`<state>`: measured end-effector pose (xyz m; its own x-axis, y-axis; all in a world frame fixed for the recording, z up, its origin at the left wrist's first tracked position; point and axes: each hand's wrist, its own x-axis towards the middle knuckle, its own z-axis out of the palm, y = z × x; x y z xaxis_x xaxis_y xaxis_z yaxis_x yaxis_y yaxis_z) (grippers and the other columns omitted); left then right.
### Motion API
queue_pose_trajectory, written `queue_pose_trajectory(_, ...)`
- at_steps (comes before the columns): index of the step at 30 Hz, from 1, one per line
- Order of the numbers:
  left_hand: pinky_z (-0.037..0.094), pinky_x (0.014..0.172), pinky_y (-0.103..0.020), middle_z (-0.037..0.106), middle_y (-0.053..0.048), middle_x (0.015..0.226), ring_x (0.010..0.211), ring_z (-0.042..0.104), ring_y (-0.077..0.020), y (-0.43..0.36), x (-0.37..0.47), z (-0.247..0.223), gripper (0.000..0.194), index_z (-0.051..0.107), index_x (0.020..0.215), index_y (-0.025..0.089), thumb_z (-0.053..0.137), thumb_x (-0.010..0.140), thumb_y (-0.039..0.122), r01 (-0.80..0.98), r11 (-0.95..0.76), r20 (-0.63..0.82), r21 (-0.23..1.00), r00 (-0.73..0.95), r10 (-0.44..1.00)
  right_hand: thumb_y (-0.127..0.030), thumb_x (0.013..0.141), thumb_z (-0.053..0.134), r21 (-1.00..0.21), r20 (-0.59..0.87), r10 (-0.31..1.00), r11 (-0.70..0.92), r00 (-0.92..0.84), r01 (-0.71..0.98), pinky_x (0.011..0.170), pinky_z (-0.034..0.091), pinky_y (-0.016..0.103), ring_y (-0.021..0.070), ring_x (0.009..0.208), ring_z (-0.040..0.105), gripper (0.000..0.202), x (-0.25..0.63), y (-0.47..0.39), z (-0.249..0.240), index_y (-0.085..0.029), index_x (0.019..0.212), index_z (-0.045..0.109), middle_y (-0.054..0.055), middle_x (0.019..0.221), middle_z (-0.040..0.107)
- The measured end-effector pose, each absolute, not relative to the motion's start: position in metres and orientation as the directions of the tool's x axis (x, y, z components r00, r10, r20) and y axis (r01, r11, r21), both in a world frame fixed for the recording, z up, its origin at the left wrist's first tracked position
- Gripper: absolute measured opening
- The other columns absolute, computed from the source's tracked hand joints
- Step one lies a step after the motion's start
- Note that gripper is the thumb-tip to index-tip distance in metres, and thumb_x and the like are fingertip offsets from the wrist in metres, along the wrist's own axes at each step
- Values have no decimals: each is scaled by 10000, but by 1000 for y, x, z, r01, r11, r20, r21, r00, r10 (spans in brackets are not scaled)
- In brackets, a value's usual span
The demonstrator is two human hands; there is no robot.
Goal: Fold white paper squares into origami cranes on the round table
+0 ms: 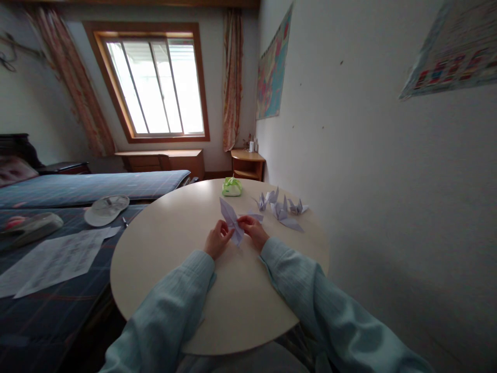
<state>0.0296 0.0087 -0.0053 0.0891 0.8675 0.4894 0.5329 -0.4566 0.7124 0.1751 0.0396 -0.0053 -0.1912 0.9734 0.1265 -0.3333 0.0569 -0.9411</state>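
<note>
Both hands close together, over the middle of the round table (pixel 163 269). The left hand (pixel 218 239) grips the near left side of a lilac folded-paper piece (pixel 228 210) between thumb and fingers; the right hand (pixel 253 231) pinches it from the other side, near its centre. The piece lies between the hands, one long pointed flap rising beyond the left fingertips, another point hanging toward the wearer. Whether it touches the tabletop: cannot tell. A lilac paper strip (pixel 256 217) shows just beyond the right hand; cannot tell if it belongs to the held piece or lies apart.

Surroundings: beyond and to the right of the right hand, a group of folded paper cranes (pixel 278 209), close together; exact count uncertain, as they overlap. Straight beyond the hands, near the far edge, a green-and-white tissue pack (pixel 232 187). Well off to the left of the left hand, on a bed (pixel 163 178), a pale cap (pixel 106 210) and printed sheets (pixel 66 261).

Step in hand (judgement): two-handed shaping of the paper, probably at its folds near the centre. The next move would seem to call for light, even fingertip pressure, one side held steady while the other adjusts; a hard pull could crease or tear the thin flaps.
</note>
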Motion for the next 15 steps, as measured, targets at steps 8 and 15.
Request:
queue_pose_trajectory(8,349,503,-194,522,30,621,545,496,-86,8,28,-4,179,444,740,191,439,735,370,609,-408,472,680,62,879,-207,505,646,-939,120,975,51,-185,-341,656,390,260,98,653,507,173,174,38,-3,-184,667,589,-31,665,581)
queue_pose_trajectory(15,356,518,-197,584,7,653,558,519,-95,3,28,2,194,504,781,192,422,749,365,681,-343,443,647,30,896,-208,489,657,-936,126,974,53,-190,-349,699,399,290,108,662,518,184,173,37,-3,-186,663,602,-27,670,597)
